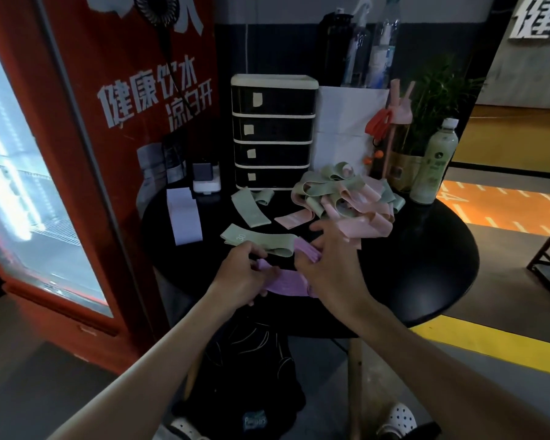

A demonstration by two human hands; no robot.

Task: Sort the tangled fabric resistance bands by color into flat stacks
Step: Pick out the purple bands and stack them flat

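Matt woven cloth bands (340, 198), smooth black tabletop (426, 265), glossy plastic drawer unit (273, 131), plastic bottle (434, 163)

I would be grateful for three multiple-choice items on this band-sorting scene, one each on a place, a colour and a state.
1. Where does the tangled pile lie?
A. on the floor
B. on the table, between the drawer unit and the pale green bottle
C. inside a drawer

2. What colour is the band that the left hand and right hand hold?
A. purple
B. orange
C. black

3. What is the left hand doing?
A. lying flat on the table
B. lifting the bottle
C. gripping the band

Answers:
1 B: the pile sits on the black tabletop, right of the drawers and left of the bottle.
2 A: the cloth running between the two hands is purple.
3 C: its fingers curl round the band's near end.
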